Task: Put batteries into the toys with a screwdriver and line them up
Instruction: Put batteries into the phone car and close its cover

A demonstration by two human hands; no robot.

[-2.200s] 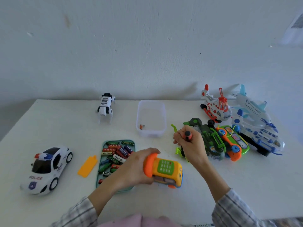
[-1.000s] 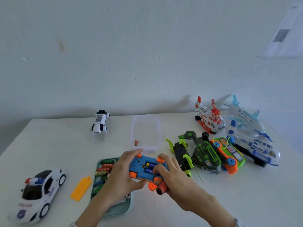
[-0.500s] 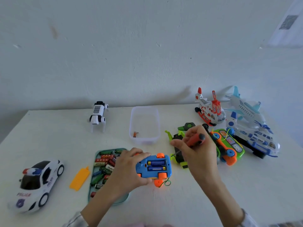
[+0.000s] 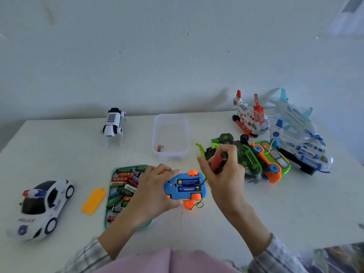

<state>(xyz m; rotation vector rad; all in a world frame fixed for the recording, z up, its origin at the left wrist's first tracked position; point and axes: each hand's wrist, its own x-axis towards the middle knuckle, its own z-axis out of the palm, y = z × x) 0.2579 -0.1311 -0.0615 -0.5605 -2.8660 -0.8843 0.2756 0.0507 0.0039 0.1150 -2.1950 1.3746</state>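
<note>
A blue toy phone car (image 4: 185,187) with orange wheels lies upside down on the white table (image 4: 295,209). Its open battery bay shows two blue batteries. My left hand (image 4: 155,192) grips the toy's left side and steadies it. My right hand (image 4: 222,174) holds an orange-and-black screwdriver (image 4: 217,161), its thin tip touching the right end of the battery bay. An orange battery cover (image 4: 94,200) lies flat on the table to the left. A green tray of several loose batteries (image 4: 122,186) sits partly under my left hand.
A police car (image 4: 42,205) stands at the left, a robot dog (image 4: 113,125) at the back. A clear tub (image 4: 171,136) holds one small battery. At the right sit a green vehicle (image 4: 246,154), an orange-green phone toy (image 4: 271,158), a helicopter (image 4: 250,117) and a plane (image 4: 299,134).
The toy was flipped from its yellow keypad side to its blue underside. My right hand lifted the screwdriver upright and brought its tip down to the battery bay.
</note>
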